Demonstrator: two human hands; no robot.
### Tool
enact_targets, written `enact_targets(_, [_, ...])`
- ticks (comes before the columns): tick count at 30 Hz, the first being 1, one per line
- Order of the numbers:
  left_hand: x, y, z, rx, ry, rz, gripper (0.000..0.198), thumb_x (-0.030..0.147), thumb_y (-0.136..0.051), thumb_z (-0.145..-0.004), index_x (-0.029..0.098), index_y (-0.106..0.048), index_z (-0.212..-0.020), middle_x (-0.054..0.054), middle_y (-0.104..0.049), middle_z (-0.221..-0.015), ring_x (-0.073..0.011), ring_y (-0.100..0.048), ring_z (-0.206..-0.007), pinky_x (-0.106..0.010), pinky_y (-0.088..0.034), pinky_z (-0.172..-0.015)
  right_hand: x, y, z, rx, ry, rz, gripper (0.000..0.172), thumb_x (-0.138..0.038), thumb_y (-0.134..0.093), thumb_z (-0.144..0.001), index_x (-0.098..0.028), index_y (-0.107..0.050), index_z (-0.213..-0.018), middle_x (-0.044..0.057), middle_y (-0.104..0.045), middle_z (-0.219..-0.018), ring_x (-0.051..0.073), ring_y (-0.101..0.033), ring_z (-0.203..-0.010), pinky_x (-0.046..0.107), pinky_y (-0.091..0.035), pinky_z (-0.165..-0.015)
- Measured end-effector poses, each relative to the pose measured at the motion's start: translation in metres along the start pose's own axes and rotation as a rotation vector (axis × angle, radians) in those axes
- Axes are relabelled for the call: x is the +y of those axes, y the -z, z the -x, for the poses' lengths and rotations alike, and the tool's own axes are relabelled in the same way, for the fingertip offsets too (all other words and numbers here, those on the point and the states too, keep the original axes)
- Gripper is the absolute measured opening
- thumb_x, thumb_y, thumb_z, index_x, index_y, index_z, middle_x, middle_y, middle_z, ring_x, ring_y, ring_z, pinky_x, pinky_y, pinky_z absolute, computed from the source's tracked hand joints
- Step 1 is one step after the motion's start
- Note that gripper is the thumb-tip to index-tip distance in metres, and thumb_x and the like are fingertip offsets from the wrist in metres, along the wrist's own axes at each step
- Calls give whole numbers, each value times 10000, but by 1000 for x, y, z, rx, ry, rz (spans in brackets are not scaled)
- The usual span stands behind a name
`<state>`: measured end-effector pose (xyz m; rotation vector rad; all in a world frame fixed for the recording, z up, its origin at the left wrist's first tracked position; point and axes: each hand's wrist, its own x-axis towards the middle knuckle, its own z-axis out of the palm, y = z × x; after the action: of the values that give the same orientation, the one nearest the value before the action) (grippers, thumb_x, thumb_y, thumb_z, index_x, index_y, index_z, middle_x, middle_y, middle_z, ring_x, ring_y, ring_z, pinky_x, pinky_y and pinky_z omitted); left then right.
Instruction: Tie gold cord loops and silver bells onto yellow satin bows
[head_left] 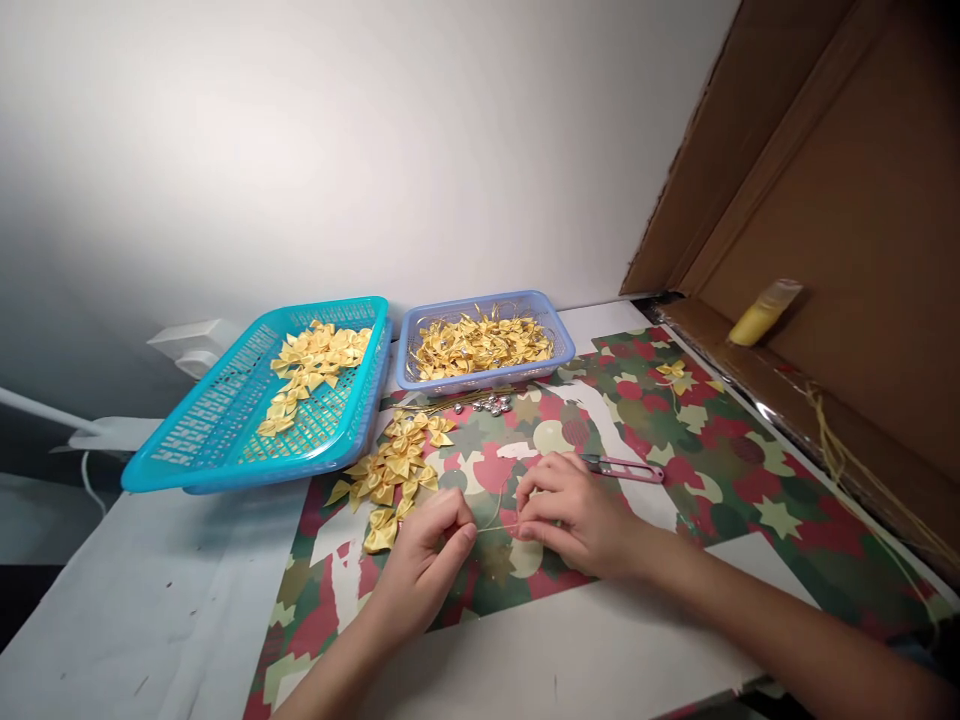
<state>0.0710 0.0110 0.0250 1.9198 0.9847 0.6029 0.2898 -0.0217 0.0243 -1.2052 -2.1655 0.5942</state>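
Observation:
My left hand (424, 565) and my right hand (574, 515) rest on the patterned paper (675, 450), both pinched on a thin gold thread (496, 526) stretched between them. A loose pile of yellow ribbon bows (394, 470) lies just beyond my left hand. Small pink-handled snips (626, 468) lie closed on the paper just right of my right hand. Several small silver bells (493, 404) sit near the baskets.
A turquoise basket (225, 430) with yellow bows stands at the back left, overhanging the table. A lilac basket (559, 345) holds bows with gold thread. One bow (673, 371) lies apart at the right. A cardboard wall (847, 220) with a yellow tube (761, 315) closes the right side.

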Motion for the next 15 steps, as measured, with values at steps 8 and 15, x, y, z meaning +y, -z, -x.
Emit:
enact_targets(8, [33,-7,-11,-83,-184,-258,383,278,-583,-813,254,-554,-1194,-118,-423,-1420,-343,-336,-1302,-493,-272,-1059,-2,43,13,7,180,252,209,-266,-515,-951,-232,-656,-800,20,-675,-911,190,-508,-884,371,-288,-789])
enact_targets(15, [42,-40,-47,-503,161,443,389,508,-443,-913,174,-562,-753,26,-469,-583,-100,-400,-483,-223,-315,-466,8,67,11,57,256,387,244,-294,-505,-960,-226,-653,-778,11,-675,-834,179,-524,-833,382,-272,-821])
